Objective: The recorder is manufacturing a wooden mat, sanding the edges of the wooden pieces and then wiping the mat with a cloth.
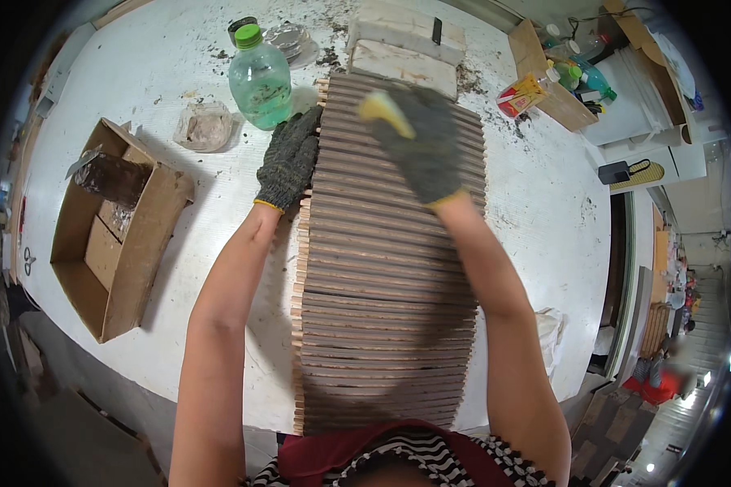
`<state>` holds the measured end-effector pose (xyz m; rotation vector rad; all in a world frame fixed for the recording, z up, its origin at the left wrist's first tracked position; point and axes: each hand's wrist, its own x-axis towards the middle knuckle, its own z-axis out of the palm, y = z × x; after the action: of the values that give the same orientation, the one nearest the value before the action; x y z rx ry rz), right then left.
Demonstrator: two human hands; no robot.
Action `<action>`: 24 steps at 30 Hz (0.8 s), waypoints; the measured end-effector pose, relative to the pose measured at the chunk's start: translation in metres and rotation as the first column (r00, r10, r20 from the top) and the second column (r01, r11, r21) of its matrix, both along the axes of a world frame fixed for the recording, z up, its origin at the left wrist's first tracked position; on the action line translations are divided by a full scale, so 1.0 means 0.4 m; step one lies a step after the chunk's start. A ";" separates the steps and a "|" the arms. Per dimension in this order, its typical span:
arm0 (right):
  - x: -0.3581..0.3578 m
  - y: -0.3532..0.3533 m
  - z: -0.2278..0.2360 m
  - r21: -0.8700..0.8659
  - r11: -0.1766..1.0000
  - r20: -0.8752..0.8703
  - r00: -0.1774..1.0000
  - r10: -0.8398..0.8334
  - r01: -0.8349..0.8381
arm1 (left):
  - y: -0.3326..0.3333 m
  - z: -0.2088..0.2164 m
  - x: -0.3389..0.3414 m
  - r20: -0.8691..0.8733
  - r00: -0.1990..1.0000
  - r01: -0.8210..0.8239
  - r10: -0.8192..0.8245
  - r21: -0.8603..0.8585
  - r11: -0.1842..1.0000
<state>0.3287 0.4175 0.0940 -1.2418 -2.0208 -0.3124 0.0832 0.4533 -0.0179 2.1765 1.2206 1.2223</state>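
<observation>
Many narrow wooden strips (382, 276) with brown-grey tops lie side by side, forming one long ribbed panel that runs away from my body. My left hand (287, 166), in a dark knitted glove with a yellow cuff, rests along the panel's far left edge with its fingers stretched out. Over the far part of the strips, my gloved right hand (426, 146) is smeared by motion. It grips a pale yellow pad (387, 114), perhaps a sponge; blur hides its exact kind.
Left of the panel stand a green-capped bottle (260, 85), a clear plastic tub (204, 127) and an open cardboard box (130, 268) holding a dark brown block (111, 178). Whitish wrapped blocks (404, 61) lie beyond the strips. A carton of bottles (548, 81) sits far right.
</observation>
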 end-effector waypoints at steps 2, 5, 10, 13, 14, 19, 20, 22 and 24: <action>-0.118 0.070 -0.004 -0.106 0.992 -0.059 0.996 0.067 -0.073 | 0.005 -0.005 -0.002 -0.052 0.998 -0.029 0.032 0.057 0.998; -0.150 0.136 -0.026 -0.196 0.978 -0.046 0.997 0.066 -0.074 | 0.005 -0.009 -0.001 -0.072 0.997 -0.038 0.041 0.048 0.998; 0.106 0.122 -0.044 -0.066 0.977 0.125 0.973 -0.193 0.202 | -0.002 -0.001 0.002 -0.011 1.000 -0.013 0.013 0.043 0.999; 0.323 0.067 -0.008 -0.060 0.869 0.177 0.862 -0.474 0.490 | -0.001 0.004 0.004 -0.036 0.999 -0.034 0.034 0.005 0.999; 0.378 0.048 0.002 -0.166 0.772 0.203 0.788 -0.582 0.613 | 0.002 0.005 0.004 -0.024 1.000 -0.018 0.018 -0.018 1.000; 0.384 0.037 0.005 -0.123 0.820 0.070 0.830 -0.554 0.558 | 0.044 0.012 0.005 0.154 0.986 0.097 -0.064 -0.218 0.971; 0.339 0.052 0.002 -0.089 0.870 0.023 0.874 -0.486 0.486 | 0.053 0.015 0.006 0.148 0.987 0.098 -0.063 -0.242 0.965; 0.218 0.084 -0.006 -0.219 0.935 -0.173 0.932 -0.317 0.278 | 0.071 0.024 0.011 0.142 0.988 0.104 -0.065 -0.289 0.952; 0.081 0.121 -0.010 -0.131 0.988 -0.169 0.980 -0.104 0.082 | 0.076 0.033 0.019 0.130 0.990 0.095 -0.060 -0.278 0.956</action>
<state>0.3613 0.4658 0.0901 -1.3931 -1.8574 -0.1187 0.0908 0.4835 -0.0048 1.8968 1.1692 1.0574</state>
